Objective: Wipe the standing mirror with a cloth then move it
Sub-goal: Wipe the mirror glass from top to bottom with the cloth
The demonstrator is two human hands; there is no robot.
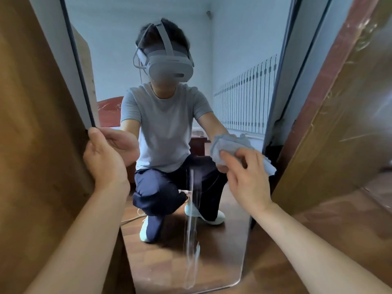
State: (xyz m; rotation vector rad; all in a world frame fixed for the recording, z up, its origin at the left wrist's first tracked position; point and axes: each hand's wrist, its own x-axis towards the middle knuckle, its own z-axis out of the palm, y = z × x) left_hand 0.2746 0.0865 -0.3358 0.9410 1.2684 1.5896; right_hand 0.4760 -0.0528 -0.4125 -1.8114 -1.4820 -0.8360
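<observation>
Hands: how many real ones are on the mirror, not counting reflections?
2. The left hand holds the left edge of the mirror; the right hand holds a cloth against the glass near the right edge. The other hands visible are only reflections.

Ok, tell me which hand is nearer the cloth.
Right. The right hand holds the cloth against the mirror; the left hand grips the mirror's left edge, well apart from it.

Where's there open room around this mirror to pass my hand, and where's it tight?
Open: the mirror glass between the left hand and the cloth under the right hand, and the floor right of its bottom corner. Tight: the left edge that hand grips, beside the wooden panel.
</observation>
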